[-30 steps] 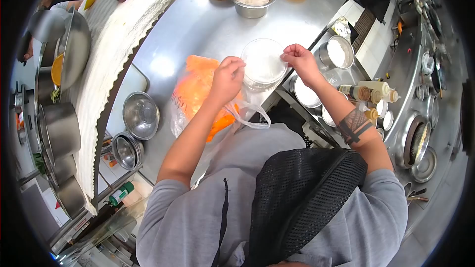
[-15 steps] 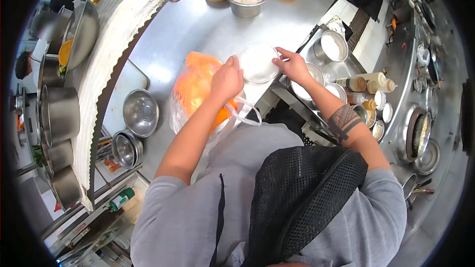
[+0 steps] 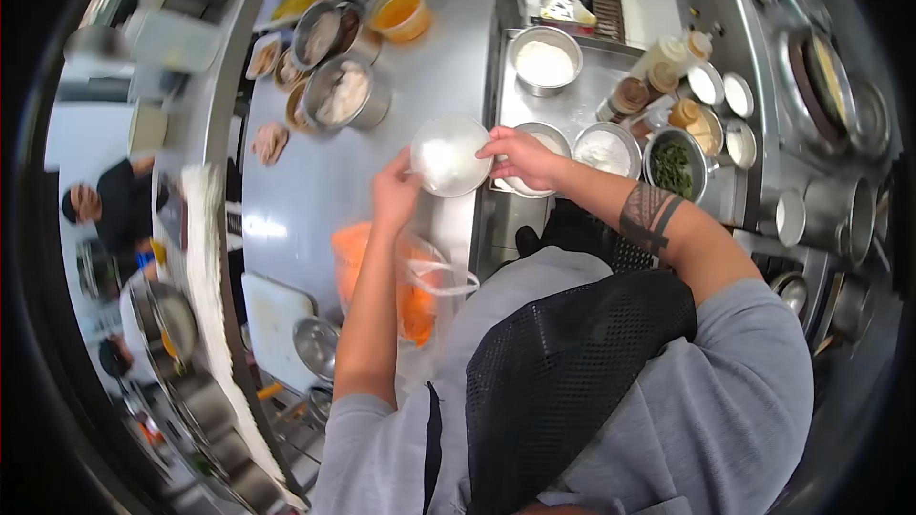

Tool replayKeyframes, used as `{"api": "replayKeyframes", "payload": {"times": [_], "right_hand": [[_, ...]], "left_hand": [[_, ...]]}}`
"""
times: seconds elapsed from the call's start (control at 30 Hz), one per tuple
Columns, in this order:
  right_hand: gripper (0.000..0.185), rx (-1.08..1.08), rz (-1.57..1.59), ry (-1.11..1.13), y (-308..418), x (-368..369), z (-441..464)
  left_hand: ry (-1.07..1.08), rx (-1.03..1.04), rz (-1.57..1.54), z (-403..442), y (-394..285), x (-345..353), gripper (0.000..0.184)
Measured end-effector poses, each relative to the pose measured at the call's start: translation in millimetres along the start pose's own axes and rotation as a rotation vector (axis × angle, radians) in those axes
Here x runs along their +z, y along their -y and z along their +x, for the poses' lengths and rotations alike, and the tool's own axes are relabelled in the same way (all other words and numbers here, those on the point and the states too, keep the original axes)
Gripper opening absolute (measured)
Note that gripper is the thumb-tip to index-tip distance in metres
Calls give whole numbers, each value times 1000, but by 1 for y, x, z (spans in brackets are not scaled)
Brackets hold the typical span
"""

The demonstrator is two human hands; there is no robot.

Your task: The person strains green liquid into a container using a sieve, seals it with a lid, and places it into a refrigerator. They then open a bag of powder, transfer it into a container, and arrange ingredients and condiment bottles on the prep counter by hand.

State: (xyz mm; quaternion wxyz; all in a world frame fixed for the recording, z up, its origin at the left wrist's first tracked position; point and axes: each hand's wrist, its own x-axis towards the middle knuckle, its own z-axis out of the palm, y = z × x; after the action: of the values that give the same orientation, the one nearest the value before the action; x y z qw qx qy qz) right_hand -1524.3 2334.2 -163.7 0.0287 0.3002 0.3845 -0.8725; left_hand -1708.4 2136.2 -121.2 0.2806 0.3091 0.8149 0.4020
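A round clear plastic container with a pale lid (image 3: pixel 450 156) is between my hands, over the steel counter's front edge. My left hand (image 3: pixel 395 193) grips its left rim, and my right hand (image 3: pixel 520 157) pinches the rim on the right. An orange-filled clear plastic bag (image 3: pixel 417 310) lies on the counter behind my left forearm, its handles loose toward my body. Whether the container rests on the counter or is lifted, I cannot tell.
A steel pot of pale pieces (image 3: pixel 345 95) and a tub of orange liquid (image 3: pixel 400 13) stand at the back of the counter (image 3: pixel 448 57). On the right are bowls of white powder (image 3: pixel 608 151), green leaves (image 3: pixel 674 168) and squeeze bottles (image 3: pixel 658 62). Other people (image 3: pixel 119 205) are at far left.
The view has swung to the right, so the pot and tub now appear further left and more bowls show. Both hands still hold the container.
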Motion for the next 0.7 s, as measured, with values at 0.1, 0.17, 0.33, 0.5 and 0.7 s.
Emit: {"api": "replayKeyframes", "payload": {"times": [0.1,0.17,0.33,0.5,0.7], "right_hand": [[26,-107,-100,-62,44,-28,-1],[25,-243,-104,-124,90,-51,-7],[53,-346,-53,-315,234,-103,-22],[53,-325,-310,-692,293,-181,52],[56,-162,-369,-760,286,-247,214]], "left_hand": [[31,100,-144,39,-41,14,49],[35,154,-298,68,-75,25,47],[149,135,-260,164,-101,69,58],[-6,325,344,214,-7,120,63],[-82,349,524,206,-22,124,82]]}}
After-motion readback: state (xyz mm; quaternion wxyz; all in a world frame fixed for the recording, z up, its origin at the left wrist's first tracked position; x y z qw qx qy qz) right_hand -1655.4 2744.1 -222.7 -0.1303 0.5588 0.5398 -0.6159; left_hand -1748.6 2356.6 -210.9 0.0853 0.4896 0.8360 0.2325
